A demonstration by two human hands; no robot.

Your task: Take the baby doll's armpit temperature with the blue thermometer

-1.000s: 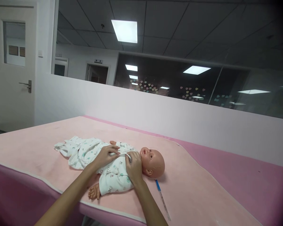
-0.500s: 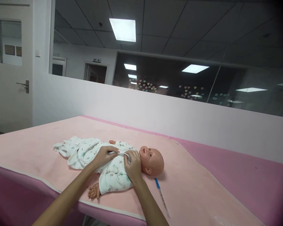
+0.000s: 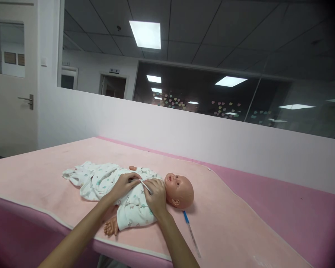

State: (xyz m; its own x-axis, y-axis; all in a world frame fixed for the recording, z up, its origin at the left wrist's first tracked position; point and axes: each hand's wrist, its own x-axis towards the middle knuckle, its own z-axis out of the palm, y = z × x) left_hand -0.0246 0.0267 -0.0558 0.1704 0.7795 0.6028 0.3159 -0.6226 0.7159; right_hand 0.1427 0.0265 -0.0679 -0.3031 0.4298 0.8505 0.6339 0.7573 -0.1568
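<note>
A baby doll (image 3: pixel 181 191) lies on its back, head to the right, in a white patterned baby suit (image 3: pixel 100 180). On its chest my left hand (image 3: pixel 126 185) is closed on the edge of the suit's front. My right hand (image 3: pixel 156 193) pinches the same white edge nearer the doll's neck, and a strip of cloth stretches between the two hands. Any fastener there is hidden by my fingers. The doll's near hand (image 3: pixel 111 226) sticks out of its sleeve toward me.
Beside the doll's head lies a thin clear stick with a blue end (image 3: pixel 186 217), perhaps a thermometer. The pink padded mat (image 3: pixel 234 223) covers the table, its piped edge closest to me. Behind stands a white wall (image 3: pixel 184 130) with a window; a door (image 3: pixel 13 111) is at left.
My right hand has shifted slightly left along the suit's edge, and the cloth strip between my hands is now more slanted. My left hand has barely moved.
</note>
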